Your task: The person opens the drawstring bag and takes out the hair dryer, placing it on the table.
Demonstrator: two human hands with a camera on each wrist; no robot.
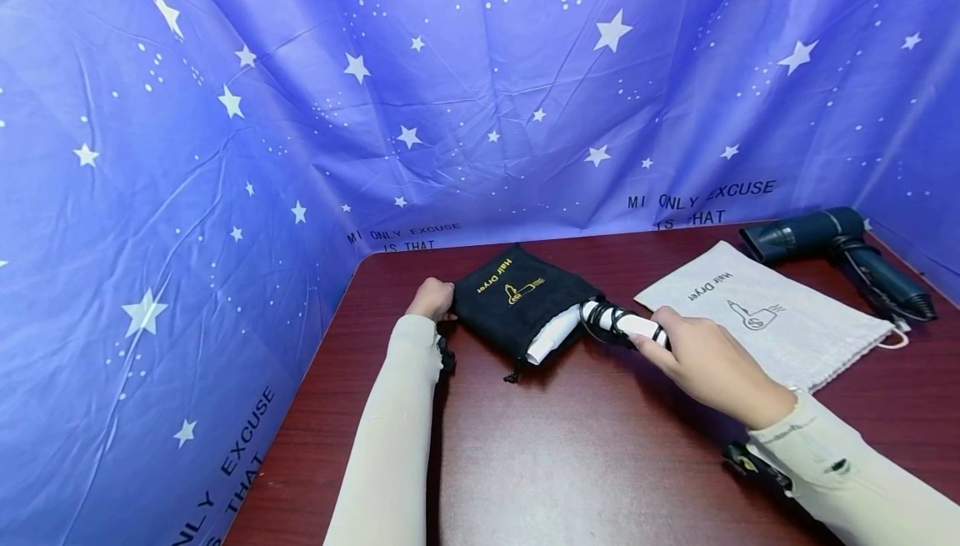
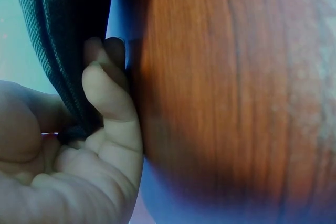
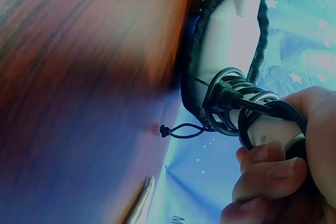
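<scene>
A white hair dryer (image 1: 557,334) lies partly inside a black drawstring bag (image 1: 487,300) printed "Hair Dryer" in yellow. Its handle sticks out of the bag's mouth, wrapped in a coiled black cord (image 3: 231,98). My right hand (image 1: 701,363) grips the end of that handle, fingers curled round it in the right wrist view. At the bag's closed far-left corner, my left hand (image 1: 431,300) pinches the black cloth (image 2: 58,40) between thumb and fingers. The dryer's far part is hidden within the bag.
A white cloth bag (image 1: 757,304) with a dryer drawing lies flat to the right. Beyond it sits a dark hair dryer (image 1: 810,233) with its cord round the handle. The brown table (image 1: 555,446) meets a blue star-printed curtain (image 1: 480,96) at the back and left.
</scene>
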